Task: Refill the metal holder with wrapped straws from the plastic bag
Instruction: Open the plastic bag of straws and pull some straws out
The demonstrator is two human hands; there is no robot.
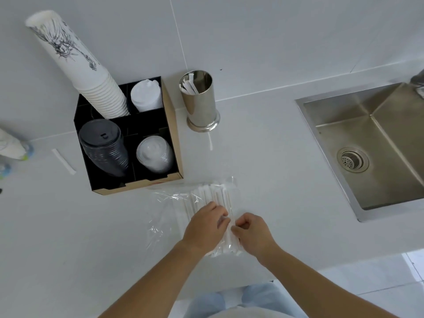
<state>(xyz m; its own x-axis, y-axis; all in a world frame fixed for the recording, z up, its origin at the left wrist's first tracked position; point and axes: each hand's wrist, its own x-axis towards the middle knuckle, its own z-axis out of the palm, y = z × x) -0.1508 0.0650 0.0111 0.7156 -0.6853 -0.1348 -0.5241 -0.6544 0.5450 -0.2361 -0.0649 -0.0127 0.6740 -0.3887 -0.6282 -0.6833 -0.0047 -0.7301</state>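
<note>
The plastic bag (pixel 183 203) of wrapped straws (pixel 220 198) is laid on the white surface (pixel 275 168), near the metal holder (pixel 200 101). It is pinched by curled fingers of the left hand (pixel 204 226) and right hand (pixel 252 232), both forearms reaching forward.

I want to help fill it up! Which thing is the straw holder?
Find the black box full of cups and lids on the white counter. Just to its right, near the wall, stands the metal holder. It is the only shiny silver tube there, with a few wrapped straws inside.
</note>
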